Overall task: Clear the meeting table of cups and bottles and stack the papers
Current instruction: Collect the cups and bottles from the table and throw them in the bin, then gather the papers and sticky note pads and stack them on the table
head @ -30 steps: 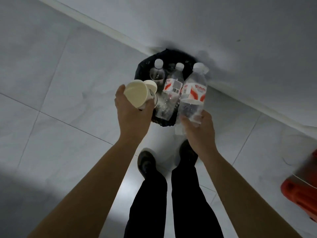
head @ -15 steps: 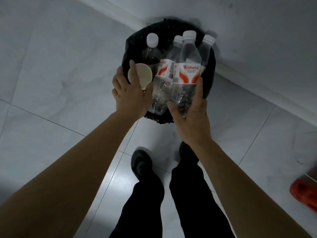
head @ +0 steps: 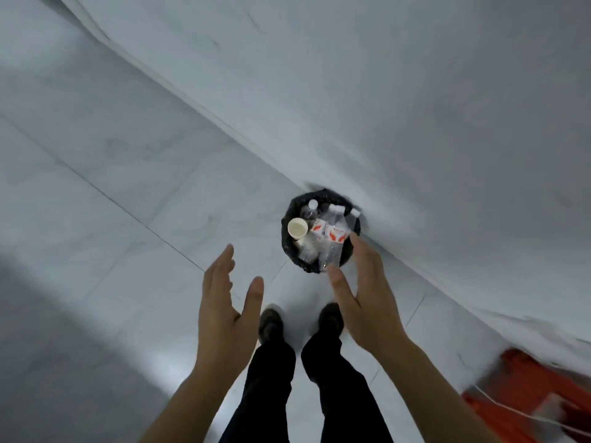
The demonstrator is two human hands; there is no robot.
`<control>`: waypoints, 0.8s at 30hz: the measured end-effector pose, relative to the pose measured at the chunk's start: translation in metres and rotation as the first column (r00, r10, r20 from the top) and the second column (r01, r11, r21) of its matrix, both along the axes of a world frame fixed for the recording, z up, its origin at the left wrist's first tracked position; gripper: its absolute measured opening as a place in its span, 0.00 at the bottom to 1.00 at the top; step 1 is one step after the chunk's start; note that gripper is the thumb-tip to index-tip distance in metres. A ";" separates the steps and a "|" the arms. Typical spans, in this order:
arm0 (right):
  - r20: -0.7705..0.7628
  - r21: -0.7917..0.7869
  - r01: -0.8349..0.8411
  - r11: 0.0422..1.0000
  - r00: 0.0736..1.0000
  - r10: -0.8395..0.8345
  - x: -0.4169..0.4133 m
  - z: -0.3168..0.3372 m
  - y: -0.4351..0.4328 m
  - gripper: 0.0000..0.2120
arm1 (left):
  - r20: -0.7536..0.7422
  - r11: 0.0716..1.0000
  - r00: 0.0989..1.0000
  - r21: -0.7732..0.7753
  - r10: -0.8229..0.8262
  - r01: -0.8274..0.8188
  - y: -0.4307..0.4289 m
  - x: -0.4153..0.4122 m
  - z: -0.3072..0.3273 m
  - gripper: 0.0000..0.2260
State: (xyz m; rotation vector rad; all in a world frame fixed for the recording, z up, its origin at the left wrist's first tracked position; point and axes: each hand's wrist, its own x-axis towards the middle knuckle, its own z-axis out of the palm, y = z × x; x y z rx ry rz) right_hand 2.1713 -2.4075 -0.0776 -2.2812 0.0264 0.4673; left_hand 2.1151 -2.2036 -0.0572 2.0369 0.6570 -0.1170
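Bottles [head: 326,238] of clear plastic with red-and-white labels, and a cream paper cup [head: 297,228], sit in the black-lined round bin [head: 287,247] by the wall; none of them is in my hands. My left hand [head: 224,302] hangs empty, palm turned inward with fingers straight and thumb spread. My right hand [head: 361,302] mirrors it, equally empty and spread, its fingertips overlapping the near rim of the bin in this view, though it is clearly above it, not touching. Between my forearms I see dark trousers and two dark shoes [head: 271,324] on the pale grey tiled floor [head: 134,193]. The bin stands just ahead of my feet, against the white skirting at the foot of the wall. The cup lies tilted on the bottles, mouth up. A blurred orange object [head: 531,388] sits at the lower right.

I judge the cups-and-bottles part done for this load. The meeting table is out of view, so I cannot tell whether more remains there, and the papers appear nowhere; stacking them is presumably still to do.
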 end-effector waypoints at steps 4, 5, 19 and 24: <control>0.131 0.116 -0.060 0.991 0.990 0.045 0.001 0.136 0.019 0.31 | 0.173 0.990 0.978 0.058 0.114 -0.126 0.031 -0.035 0.134 0.27; 0.174 0.136 -0.093 0.986 0.982 0.068 0.000 0.164 0.021 0.31 | 0.212 0.981 0.962 0.050 0.173 -0.188 0.036 -0.046 0.159 0.27; 0.335 0.371 -0.656 0.657 0.754 0.564 -0.045 0.268 0.022 0.31 | 0.475 0.508 0.394 -0.137 0.787 -0.850 -0.053 -0.221 0.255 0.23; 0.271 0.414 -0.748 0.519 0.646 0.714 -0.065 0.247 0.004 0.30 | 0.347 0.260 0.218 -0.079 0.912 -0.962 -0.154 -0.284 0.249 0.29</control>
